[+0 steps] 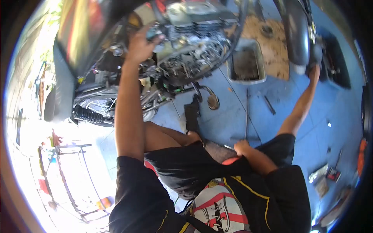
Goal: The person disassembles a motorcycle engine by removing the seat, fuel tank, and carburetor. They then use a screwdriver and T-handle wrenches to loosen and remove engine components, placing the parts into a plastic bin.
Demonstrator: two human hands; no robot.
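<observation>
The angular metal engine [198,46] of a motorcycle is set in the upper middle of the view, its ribbed casing and uneven, greasy-looking castings exposed to the light. At its left edge the left hand [142,44] is laid, with the thumb held out from the fingers; whether anything is clamped there cannot be told, since the fingertips are lost among the parts. By the lap, the right hand [241,148] is curled into a fist, closed on a slim, bright metal rod [229,146] whose end is left showing. Below the engine a flat, worn pedal [213,101] is seen, and farther left a tightly wound black coil spring [87,114] is mounted beside the thin wire spokes of a wheel. To the right, a rectangular grey tray [248,81] is coated inside with dark residue and placed against a tan sheet [278,54] blotched with stains. On the smooth blue tiled floor [225,120], a long T-shaped bar [246,112] and a short dark bar [269,105] are laid apart.
</observation>
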